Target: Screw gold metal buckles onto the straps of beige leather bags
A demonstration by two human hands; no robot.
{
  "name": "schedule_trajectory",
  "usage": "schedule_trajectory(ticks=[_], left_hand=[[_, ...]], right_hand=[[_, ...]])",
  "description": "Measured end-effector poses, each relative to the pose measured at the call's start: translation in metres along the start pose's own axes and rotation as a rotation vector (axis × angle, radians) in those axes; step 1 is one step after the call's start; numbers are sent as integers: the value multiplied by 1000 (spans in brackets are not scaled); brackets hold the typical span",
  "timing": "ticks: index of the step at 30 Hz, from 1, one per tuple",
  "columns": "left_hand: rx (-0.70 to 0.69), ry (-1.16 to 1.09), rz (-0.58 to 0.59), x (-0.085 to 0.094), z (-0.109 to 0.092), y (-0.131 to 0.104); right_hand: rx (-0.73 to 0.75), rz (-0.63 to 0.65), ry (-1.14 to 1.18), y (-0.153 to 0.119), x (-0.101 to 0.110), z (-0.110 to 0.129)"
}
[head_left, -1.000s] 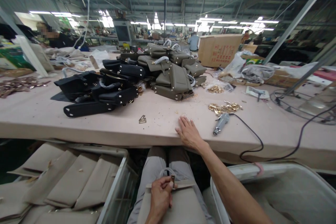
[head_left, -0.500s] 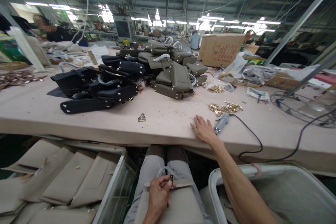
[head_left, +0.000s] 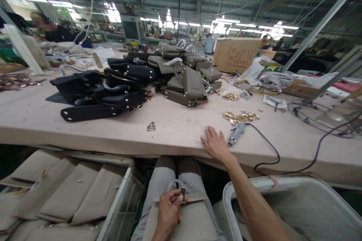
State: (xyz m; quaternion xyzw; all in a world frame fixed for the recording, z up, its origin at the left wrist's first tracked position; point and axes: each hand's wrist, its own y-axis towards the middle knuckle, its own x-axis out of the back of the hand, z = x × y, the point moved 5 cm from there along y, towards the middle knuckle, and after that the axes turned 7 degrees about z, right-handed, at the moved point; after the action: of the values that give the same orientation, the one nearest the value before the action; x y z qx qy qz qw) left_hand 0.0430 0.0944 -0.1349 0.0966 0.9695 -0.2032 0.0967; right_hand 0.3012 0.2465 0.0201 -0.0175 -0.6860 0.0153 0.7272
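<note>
A beige handbag (head_left: 195,220) lies across my lap, its handle wrapped in clear plastic. My left hand (head_left: 169,207) rests on the bag's upper part, with thumb and fingers pinched on a small metal plate (head_left: 183,193) that has holes in it. On the table's front part, my right hand (head_left: 215,142) lies palm down with its fingers spread. Just right of it, apart from the fingers, is a grey electric screwdriver (head_left: 236,134) with a dark cord. Tiny gold bits (head_left: 195,122) are scattered on the cloth beyond this hand.
Black handbags (head_left: 98,94) and olive handbags (head_left: 186,84) are heaped on the table (head_left: 175,139). Gold hardware (head_left: 240,116) lies piled behind the screwdriver. A crate of beige bags (head_left: 124,192) stands at left, a white bin (head_left: 227,199) at right. A cardboard box (head_left: 236,54) stands farther back.
My right hand has slid slightly left over the tabletop, a little farther from the screwdriver. My left hand keeps its pinch on the metal plate. The view has shifted slightly.
</note>
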Motion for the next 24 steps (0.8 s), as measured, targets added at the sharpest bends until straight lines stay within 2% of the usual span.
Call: schedule_trajectory(ticks=[4, 9, 11, 13, 15, 16, 18, 20, 22, 24], left_hand=[[9, -6, 14, -1, -9, -4], [7, -18, 23, -4, -13, -2], [3, -11, 23, -4, -12, -1], [1, 4, 28, -4, -10, -1], [0, 17, 30, -3, -9, -2], [1, 20, 28, -3, -8, -2], [4, 23, 21, -2, -7, -2], [5, 24, 19, -2, -6, -1], [3, 25, 24, -2, -4, 1], [2, 22, 27, -2, -1, 3]], right_hand=[[-97, -208, 34, -11, 21, -29], [-45, -322, 60, -20, 40, -49], [-181, -408, 84, -25, 48, -64], [-440, -471, 125, -32, 53, -87], [-669, -445, 166, -35, 51, -110], [-736, -399, 182, -33, 48, -120], [-794, -300, 216, -25, 42, -133], [-835, -271, 268, -15, 37, -144], [-892, -342, 413, -9, 34, -154], [-941, -438, 680, -7, 28, -164]])
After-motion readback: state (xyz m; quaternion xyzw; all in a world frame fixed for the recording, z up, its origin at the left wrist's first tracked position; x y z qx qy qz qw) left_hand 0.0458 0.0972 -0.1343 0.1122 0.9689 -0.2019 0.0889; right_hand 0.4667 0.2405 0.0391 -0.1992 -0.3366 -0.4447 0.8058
